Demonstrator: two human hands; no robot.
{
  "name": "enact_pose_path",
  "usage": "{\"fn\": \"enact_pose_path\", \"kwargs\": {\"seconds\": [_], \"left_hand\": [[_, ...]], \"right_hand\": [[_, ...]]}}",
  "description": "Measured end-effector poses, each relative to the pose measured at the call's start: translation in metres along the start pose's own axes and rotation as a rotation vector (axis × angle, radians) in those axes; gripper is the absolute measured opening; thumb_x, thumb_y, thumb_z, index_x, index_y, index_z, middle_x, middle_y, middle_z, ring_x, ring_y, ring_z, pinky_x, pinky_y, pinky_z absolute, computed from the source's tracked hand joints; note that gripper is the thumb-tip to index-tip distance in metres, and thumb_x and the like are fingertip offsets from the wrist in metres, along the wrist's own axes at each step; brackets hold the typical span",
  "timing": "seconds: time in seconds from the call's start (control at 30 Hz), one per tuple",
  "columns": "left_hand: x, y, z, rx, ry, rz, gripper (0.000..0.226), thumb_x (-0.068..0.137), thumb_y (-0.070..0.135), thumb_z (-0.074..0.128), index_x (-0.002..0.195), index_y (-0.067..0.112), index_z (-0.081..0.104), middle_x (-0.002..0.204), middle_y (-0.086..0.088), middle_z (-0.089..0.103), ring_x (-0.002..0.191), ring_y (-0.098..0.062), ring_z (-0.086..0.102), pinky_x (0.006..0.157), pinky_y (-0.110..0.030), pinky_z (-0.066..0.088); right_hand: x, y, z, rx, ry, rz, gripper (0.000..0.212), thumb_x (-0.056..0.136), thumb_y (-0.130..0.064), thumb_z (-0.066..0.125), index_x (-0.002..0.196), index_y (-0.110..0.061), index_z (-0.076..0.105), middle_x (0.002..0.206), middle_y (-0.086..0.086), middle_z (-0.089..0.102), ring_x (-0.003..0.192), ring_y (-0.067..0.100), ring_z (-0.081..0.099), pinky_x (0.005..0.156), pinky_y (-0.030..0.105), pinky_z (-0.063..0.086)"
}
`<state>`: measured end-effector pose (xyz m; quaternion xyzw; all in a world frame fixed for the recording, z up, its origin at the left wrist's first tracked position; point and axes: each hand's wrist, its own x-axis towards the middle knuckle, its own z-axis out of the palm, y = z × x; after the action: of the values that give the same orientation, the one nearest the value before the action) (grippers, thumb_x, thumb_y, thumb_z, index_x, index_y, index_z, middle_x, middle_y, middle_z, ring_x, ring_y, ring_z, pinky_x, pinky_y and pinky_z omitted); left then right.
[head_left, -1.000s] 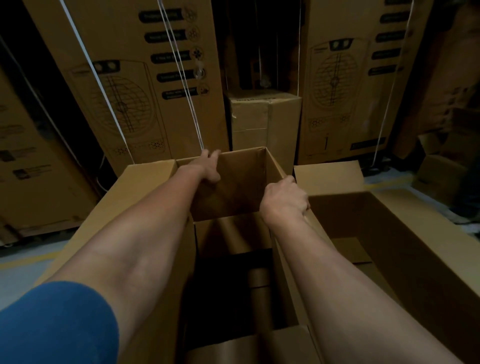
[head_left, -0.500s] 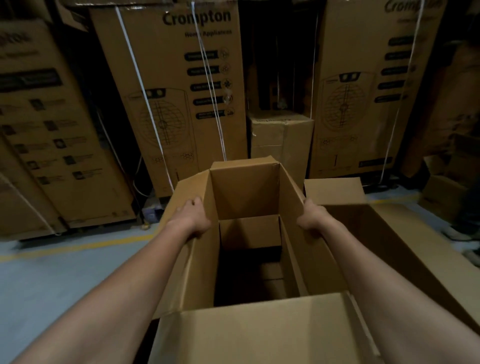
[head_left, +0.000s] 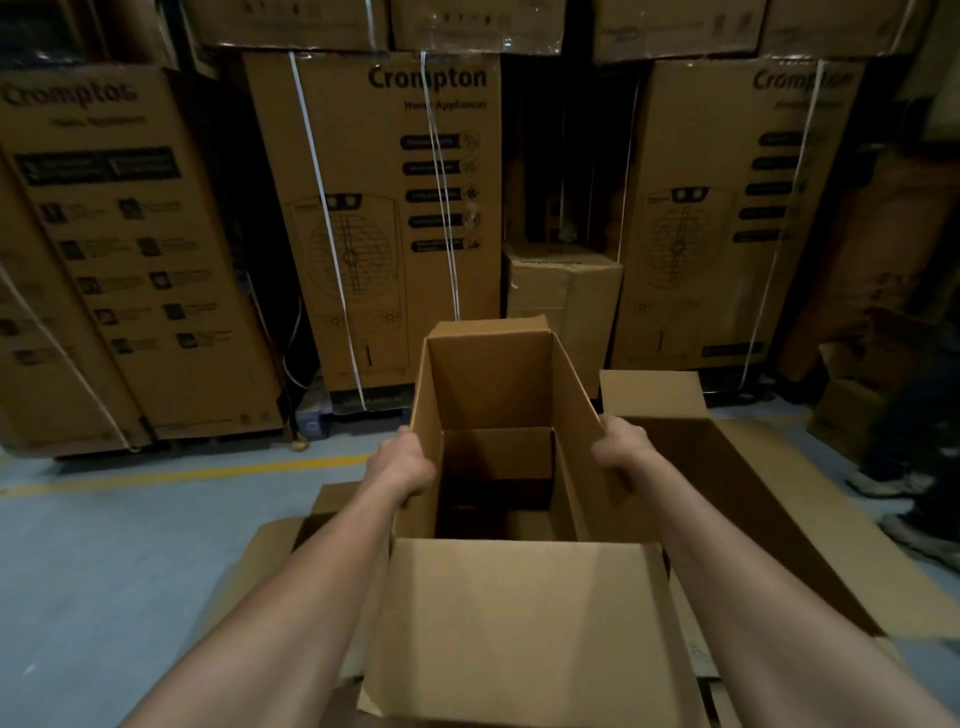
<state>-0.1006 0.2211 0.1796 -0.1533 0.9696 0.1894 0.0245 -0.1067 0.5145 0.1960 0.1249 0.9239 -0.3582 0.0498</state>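
An open brown cardboard box (head_left: 519, 623) stands in front of me with its flaps raised and a dark inside. My left hand (head_left: 402, 465) grips the top edge of the left side flap, fingers curled over it. My right hand (head_left: 621, 454) grips the right side flap in the same way. The near flap points toward me and the far flap stands upright.
A second open cardboard box (head_left: 779, 499) lies at the right. Flat cardboard (head_left: 275, 551) lies on the grey floor at the left. Tall strapped appliance cartons (head_left: 374, 218) line the back wall. A person's shoes (head_left: 888, 483) are at the far right. A yellow line (head_left: 182, 475) crosses the floor.
My hands moved from the far end of the box back along the side flaps and spread them apart. The view pulled back and up, showing more of the floor and cartons.
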Motion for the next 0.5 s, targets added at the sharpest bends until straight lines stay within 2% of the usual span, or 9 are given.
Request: {"fn": "enact_pose_path", "kwargs": {"seconds": [0.1,0.2,0.3,0.4,0.5], "left_hand": [[-0.007,0.005,-0.02,-0.031,0.039,0.029,0.061,0.103,0.013,0.052,0.161,0.017,0.032,0.146,-0.017,0.052,0.121,-0.037,0.061,0.072,-0.04,0.054],[-0.009,0.011,-0.045,-0.08,0.064,0.056,0.054,0.103,0.016,0.051,0.155,0.017,0.04,0.139,-0.017,0.054,0.116,-0.039,0.062,0.073,-0.042,0.057],[-0.018,0.026,-0.071,-0.154,0.109,0.067,0.04,0.105,0.019,0.05,0.144,0.014,0.047,0.126,-0.014,0.057,0.098,-0.032,0.062,0.074,-0.043,0.059],[-0.027,0.046,-0.101,-0.249,0.17,0.057,0.045,0.107,0.018,0.047,0.152,0.013,0.044,0.143,-0.018,0.056,0.109,-0.033,0.058,0.08,-0.041,0.049],[-0.026,0.064,-0.132,-0.576,0.123,0.108,0.053,0.105,0.022,0.048,0.157,0.018,0.041,0.146,-0.014,0.055,0.123,-0.035,0.059,0.092,-0.043,0.051]], "right_hand": [[-0.008,-0.005,-0.016,0.01,-0.013,-0.035,0.047,0.102,-0.005,0.057,0.147,-0.016,0.05,0.124,0.012,0.061,0.109,0.03,0.064,0.085,0.043,0.062],[-0.02,-0.016,-0.036,0.001,0.002,-0.094,0.052,0.102,-0.006,0.054,0.152,-0.018,0.046,0.126,0.013,0.062,0.106,0.029,0.066,0.07,0.036,0.06],[-0.034,-0.03,-0.061,0.0,0.003,-0.15,0.052,0.101,-0.007,0.053,0.151,-0.021,0.048,0.127,0.011,0.063,0.108,0.03,0.067,0.078,0.043,0.064],[-0.054,-0.043,-0.086,0.016,-0.021,-0.21,0.051,0.1,-0.006,0.052,0.146,-0.027,0.053,0.12,0.007,0.066,0.106,0.03,0.068,0.085,0.052,0.064],[-0.074,-0.052,-0.105,0.08,-0.087,-0.272,0.053,0.1,-0.002,0.054,0.144,-0.032,0.053,0.12,0.004,0.067,0.106,0.028,0.07,0.086,0.051,0.064]]}}
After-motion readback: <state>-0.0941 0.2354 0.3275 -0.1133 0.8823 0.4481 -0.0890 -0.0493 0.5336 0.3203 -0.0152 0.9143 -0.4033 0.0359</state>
